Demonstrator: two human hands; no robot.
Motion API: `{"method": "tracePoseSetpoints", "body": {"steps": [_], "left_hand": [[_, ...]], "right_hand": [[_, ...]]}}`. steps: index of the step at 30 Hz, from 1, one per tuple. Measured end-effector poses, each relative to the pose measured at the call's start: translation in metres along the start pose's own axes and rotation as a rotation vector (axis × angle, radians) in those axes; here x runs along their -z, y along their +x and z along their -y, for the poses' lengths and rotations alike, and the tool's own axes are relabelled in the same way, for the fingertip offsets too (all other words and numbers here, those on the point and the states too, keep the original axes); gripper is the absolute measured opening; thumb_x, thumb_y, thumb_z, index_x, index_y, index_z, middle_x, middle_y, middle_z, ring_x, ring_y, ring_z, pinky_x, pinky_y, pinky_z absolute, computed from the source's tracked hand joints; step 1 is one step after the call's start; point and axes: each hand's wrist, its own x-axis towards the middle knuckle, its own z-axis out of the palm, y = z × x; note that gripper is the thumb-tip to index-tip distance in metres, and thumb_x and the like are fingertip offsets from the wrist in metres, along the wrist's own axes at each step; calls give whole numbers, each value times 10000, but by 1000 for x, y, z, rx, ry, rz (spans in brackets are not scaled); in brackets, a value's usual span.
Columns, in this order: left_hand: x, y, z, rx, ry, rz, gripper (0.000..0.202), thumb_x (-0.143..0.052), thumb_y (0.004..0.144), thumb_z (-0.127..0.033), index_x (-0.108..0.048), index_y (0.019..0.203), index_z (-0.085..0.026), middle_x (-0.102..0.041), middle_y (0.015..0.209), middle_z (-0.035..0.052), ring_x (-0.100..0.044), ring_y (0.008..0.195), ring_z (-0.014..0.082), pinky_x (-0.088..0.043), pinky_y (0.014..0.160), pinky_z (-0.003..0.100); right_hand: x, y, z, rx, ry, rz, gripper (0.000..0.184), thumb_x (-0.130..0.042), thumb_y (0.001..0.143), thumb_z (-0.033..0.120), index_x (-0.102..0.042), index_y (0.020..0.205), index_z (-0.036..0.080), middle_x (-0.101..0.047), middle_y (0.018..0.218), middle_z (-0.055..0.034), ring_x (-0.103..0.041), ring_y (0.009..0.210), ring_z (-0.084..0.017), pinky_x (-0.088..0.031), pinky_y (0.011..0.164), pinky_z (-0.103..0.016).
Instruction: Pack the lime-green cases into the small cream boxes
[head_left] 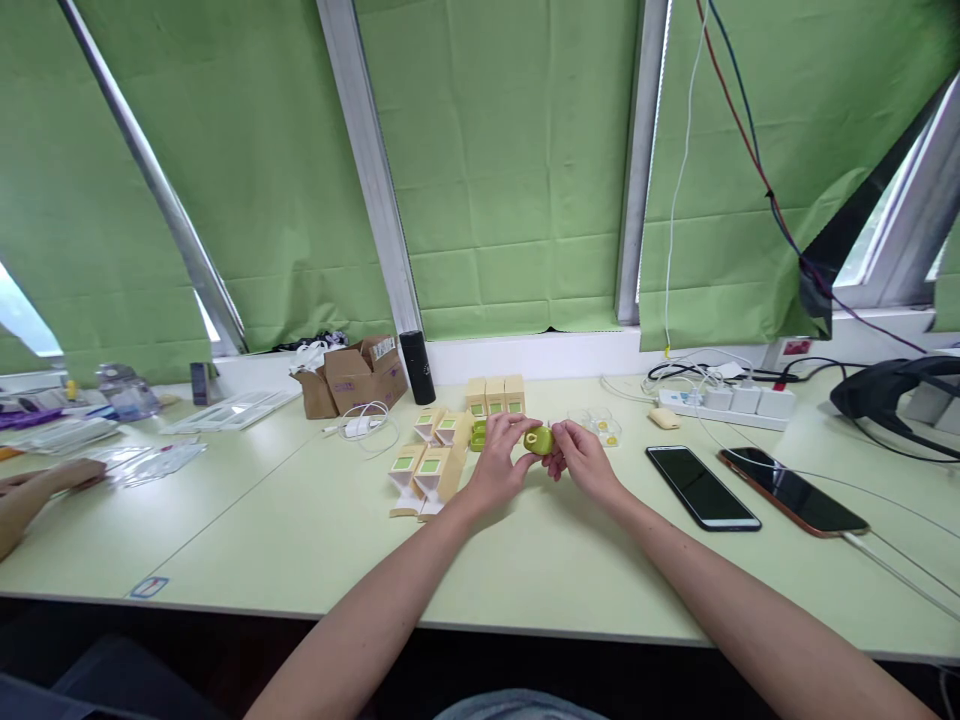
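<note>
The case [541, 441] is small, rounded and yellowish green, with a pale ring-like mark around a darker spot on its left part. It sits between the fingers of the left hand [501, 462] and right hand [589, 462], over the counter [525, 590]; whether its lid is closed is too small to tell.

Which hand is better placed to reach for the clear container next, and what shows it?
Probably the right hand: the clear container lies just beyond it, on its side. The left hand is farther away. Both are at the green item, so the right would first have to let go.
</note>
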Motion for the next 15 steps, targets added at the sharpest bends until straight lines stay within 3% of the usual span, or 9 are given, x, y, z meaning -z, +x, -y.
{"method": "tracePoseSetpoints", "body": {"steps": [3, 9, 15], "left_hand": [[1, 2, -2, 90, -63, -32, 433, -735, 861, -136, -658, 1261, -283, -631, 1256, 69, -507, 1270, 283, -448, 1112, 494], [1, 5, 3, 266, -205, -128, 448, -811, 787, -151, -681, 1202, -259, -651, 1213, 73, -578, 1173, 257, -480, 1024, 432], [-4, 7, 24, 382, -330, -189, 492, -850, 723, -165, -674, 1179, -223, -674, 1236, 84, -623, 1147, 237, -484, 1003, 398]], "right_hand": [[6, 1, -3, 44, -161, -38, 490, -480, 982, 711, -559, 868, 241, -676, 665, -1, -608, 527, -169, -474, 521, -292], [22, 2, -9, 185, -831, -162, 98, -597, 959, 342, -644, 961, 256, -732, 787, -3, -642, 701, -202, -381, 637, -306], [25, 3, -14, 268, -1205, -105, 169, -656, 896, 166, -664, 1048, 239, -739, 986, -52, -616, 971, -256, -365, 709, -337]]}}
